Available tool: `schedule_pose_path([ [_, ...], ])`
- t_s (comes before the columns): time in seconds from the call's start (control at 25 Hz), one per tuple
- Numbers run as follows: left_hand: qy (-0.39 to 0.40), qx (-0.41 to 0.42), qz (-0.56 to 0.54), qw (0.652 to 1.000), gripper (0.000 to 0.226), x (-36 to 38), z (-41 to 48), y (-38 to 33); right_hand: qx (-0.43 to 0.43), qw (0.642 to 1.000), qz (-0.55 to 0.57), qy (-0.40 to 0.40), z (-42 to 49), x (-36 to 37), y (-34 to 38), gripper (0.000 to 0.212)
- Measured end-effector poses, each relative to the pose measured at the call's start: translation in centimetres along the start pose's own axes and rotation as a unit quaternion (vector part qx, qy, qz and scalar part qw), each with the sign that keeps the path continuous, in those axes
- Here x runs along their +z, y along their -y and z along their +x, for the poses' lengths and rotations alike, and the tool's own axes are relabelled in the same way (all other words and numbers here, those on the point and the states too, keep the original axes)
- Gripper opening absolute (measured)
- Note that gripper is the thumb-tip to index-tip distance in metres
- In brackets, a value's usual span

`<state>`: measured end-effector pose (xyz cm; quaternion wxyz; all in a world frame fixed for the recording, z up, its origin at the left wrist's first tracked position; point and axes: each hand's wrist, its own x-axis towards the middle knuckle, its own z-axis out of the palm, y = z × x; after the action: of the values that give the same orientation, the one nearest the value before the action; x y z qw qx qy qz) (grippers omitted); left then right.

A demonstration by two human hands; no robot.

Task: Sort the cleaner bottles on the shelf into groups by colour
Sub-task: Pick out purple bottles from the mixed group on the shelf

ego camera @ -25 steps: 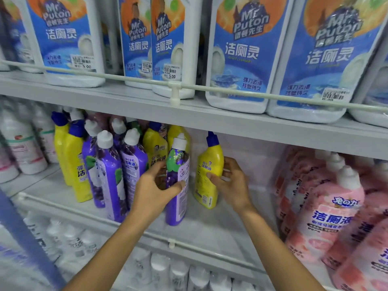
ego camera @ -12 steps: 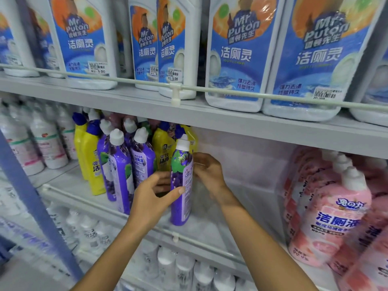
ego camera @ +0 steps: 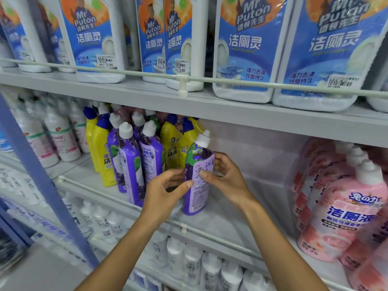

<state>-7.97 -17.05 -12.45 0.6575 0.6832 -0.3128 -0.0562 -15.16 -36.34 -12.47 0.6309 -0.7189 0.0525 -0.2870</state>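
On the middle shelf a purple bottle with a white cap stands slightly tilted, apart from its group. My left hand grips it from the left, thumb on its label. My right hand grips it from the right, thumb on the front. To the left stand several purple bottles in front. Yellow bottles with blue caps stand right behind the held bottle, and more yellow bottles at the group's left.
Pink bottles fill the shelf's right side. White bottles stand at the far left. Large white jugs with blue labels line the upper shelf. A rail runs along the shelf front, with white bottles below. Bare shelf lies between the held bottle and the pink ones.
My right hand set the yellow bottle back among the yellow ones behind, then came forward onto the purple bottle. My left hand stays on it. The camera shifted right.
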Motion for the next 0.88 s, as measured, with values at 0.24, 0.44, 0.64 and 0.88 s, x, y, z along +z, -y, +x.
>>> schedule_pose_path([
  [0.24, -0.151, 0.08, 0.018, 0.985, 0.021, -4.0, 1.7, -4.5, 0.014, 0.999, -0.011, -0.04, 0.0, 0.7, 0.1, 0.051],
  [0.44, -0.26, 0.101, 0.137, 0.95, 0.037, -8.9, 3.3, -6.0, 0.016, 0.998, -0.025, -0.063, -0.2, 0.9, 0.0, 0.051],
  [0.64, -0.158, -0.013, 0.187, 0.97, 0.062, -9.7, 3.3, -3.0, 0.008, 0.996, -0.049, -0.073, -0.6, 1.0, 0.4, 0.051],
  [0.88, -0.173, 0.002, 0.139, 0.975, 0.043, -9.4, 1.9, -4.2, 0.005, 0.992, -0.085, -0.097, -1.3, 0.3, 0.9, 0.051],
])
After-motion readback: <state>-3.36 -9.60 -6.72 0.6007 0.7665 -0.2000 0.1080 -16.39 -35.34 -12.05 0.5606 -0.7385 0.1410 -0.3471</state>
